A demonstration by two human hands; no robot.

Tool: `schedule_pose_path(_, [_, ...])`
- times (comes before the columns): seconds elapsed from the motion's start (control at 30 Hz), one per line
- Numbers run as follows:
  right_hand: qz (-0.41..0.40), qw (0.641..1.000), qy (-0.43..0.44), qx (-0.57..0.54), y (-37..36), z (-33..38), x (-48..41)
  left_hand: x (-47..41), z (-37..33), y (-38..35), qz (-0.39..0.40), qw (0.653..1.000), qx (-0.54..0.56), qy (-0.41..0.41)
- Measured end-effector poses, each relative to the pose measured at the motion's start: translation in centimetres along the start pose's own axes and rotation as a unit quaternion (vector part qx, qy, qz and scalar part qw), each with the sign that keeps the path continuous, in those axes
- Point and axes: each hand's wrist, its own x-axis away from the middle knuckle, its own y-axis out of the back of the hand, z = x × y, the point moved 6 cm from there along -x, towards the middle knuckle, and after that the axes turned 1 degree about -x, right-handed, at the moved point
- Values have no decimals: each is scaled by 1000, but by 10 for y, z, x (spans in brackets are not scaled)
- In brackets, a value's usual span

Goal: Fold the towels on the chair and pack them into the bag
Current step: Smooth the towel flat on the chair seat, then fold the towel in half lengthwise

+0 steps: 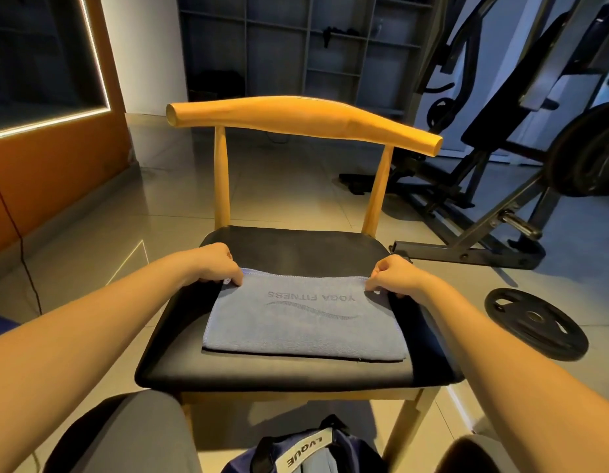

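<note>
Head view looks down on a blue-grey towel [303,322] lying flat on the black seat of a wooden chair [296,247], its printed lettering facing away from the person; the left hand [217,264] holds the far left corner and the right hand [395,274] the far right corner; on both hands the fingers [235,275] are curled and pressed together, pinching the stitched far edge against the thumb; the towel looks already doubled, since its near edge reads as a thick fold with a dark line under it, though whether that line is a second layer or shadow I cannot tell; the step in hand seems to be another fold, far edge brought toward the near one; to do it well, both corners should lift together and stay level so the edge stays taut and straight; they should land right on the near corners, not short or skewed; a flat palm pressed along the new crease would stop the cloth from springing open; the bag [306,452] sits on the floor below the front of the seat, between the person's knees, so the folded towel has only a short drop to reach it; a weight plate [535,322] lies on the floor to the right, well apart from the chair.
</note>
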Motion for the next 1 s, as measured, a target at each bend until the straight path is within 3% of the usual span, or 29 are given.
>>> schedule_pose_path(0.07, [-10,999,15,-37,3,0,0,3,-1,4,-11,999,48,-22])
schedule_pose_path(0.17, [-29,993,15,-110,15,0,1,11,-2,19,-20,978,202,-55])
schedule_pose_path(0.3, [-79,983,90,-137,38,35,9,26,-18,72,-126,935,311,-115])
schedule_pose_path(0.37, [-149,963,155,-164,58,61,11,43,-36,103,-213,921,277,-173])
schedule_pose_path(0.47, [-224,933,216,-180,80,88,4,85,-65,135,-347,870,196,-290])
schedule_pose_path(0.53, [-242,936,209,-148,82,86,-7,110,-76,135,-373,839,142,-370])
schedule_pose_path(0.63, [-210,963,168,-13,59,57,-28,132,-76,80,-337,814,13,-472])
schedule_pose_path(0.77, [-135,982,91,91,13,9,-18,126,-48,-55,-124,855,-218,-454])
schedule_pose_path(0.83, [-130,980,113,96,-4,1,-1,122,-30,-72,-92,880,-180,-429])
schedule_pose_path(0.93, [-131,972,163,106,-17,5,24,109,-14,-40,-228,888,-99,-388])
schedule_pose_path(1.0, [-126,969,193,90,-26,15,40,89,0,-16,-305,902,-97,-289])
